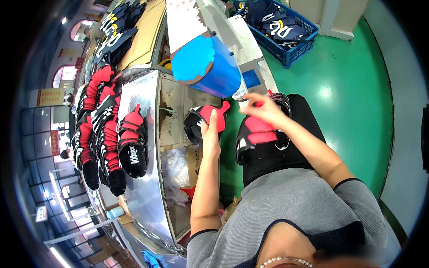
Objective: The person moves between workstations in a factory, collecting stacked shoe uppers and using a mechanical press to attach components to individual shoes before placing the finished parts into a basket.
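Note:
My left hand grips a red and black shoe upper, thumb laid along its red part. A red tab sticks up at its far end, near the blue housing of a machine. Just right of the machine's lower tip, my right hand hangs with its fingers apart and slightly bent. Beneath it, a second red and black shoe upper with loose laces lies on my lap, partly covered by the hand. A bit of red shows between the right fingers, and I cannot make out whether it is touched.
Rows of red and black shoe uppers lie on the metal-topped table at left. Dark blue pieces are piled farther back. A blue crate of dark pieces stands on the green floor. Plastic bags fill a shelf below the table.

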Motion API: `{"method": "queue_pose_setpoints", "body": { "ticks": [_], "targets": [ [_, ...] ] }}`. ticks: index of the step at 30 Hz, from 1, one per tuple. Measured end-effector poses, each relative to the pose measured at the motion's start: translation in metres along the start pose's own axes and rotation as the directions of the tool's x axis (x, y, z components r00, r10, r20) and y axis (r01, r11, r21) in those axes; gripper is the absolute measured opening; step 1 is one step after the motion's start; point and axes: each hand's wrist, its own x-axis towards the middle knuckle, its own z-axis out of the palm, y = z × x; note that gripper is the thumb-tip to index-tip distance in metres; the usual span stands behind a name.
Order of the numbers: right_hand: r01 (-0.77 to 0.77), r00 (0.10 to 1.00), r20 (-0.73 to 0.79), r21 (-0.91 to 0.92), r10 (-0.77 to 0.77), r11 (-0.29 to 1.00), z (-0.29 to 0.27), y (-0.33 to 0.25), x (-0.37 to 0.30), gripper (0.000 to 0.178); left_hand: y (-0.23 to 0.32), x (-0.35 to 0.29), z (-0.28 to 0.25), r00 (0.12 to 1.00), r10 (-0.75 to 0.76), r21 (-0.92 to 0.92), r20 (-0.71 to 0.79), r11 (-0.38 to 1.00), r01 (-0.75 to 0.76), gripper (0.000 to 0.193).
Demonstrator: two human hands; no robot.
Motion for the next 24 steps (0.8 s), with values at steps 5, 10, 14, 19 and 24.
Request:
{"method": "queue_pose_setpoints", "body": {
  "ticks": [5, 10, 14, 19, 24],
  "targets": [
    [0.065, 0.980, -0.162, -0.294, -0.117, 0.954, 0.020, 0.002, 0.024, 0.041, -0.015, 0.020, 0.019, 0.987, 0.001, 0.070, 0.161, 0.998, -0.012, 0.028],
    [0.083, 0.990, -0.127, 0.101, -0.070, 0.991, 0.008, 0.027, 0.049, 0.014, -0.032, 0.047, 0.023, 0.984, 0.000, -0.062, 0.177, 0.998, 0.011, 0.030],
    [-0.060, 0.998, -0.017, 0.306, 0.068, 0.950, -0.003, 0.022, 0.058, 0.011, -0.039, 0.066, 0.029, 0.984, 0.001, -0.142, 0.178, 0.990, 0.025, 0.030],
    [-0.106, 0.994, 0.063, 0.323, 0.091, 0.940, -0.012, 0.021, 0.076, 0.012, -0.039, 0.087, 0.036, 0.971, -0.215, -0.303, 0.106, 0.923, 0.237, 0.028],
    [-0.154, 0.983, -0.070, 0.201, 0.171, 0.967, -0.034, 0.011, 0.071, 0.029, -0.035, 0.115, -0.004, 0.894, -0.432, -0.583, 0.120, 0.698, 0.416, 0.030]
  ]
}}
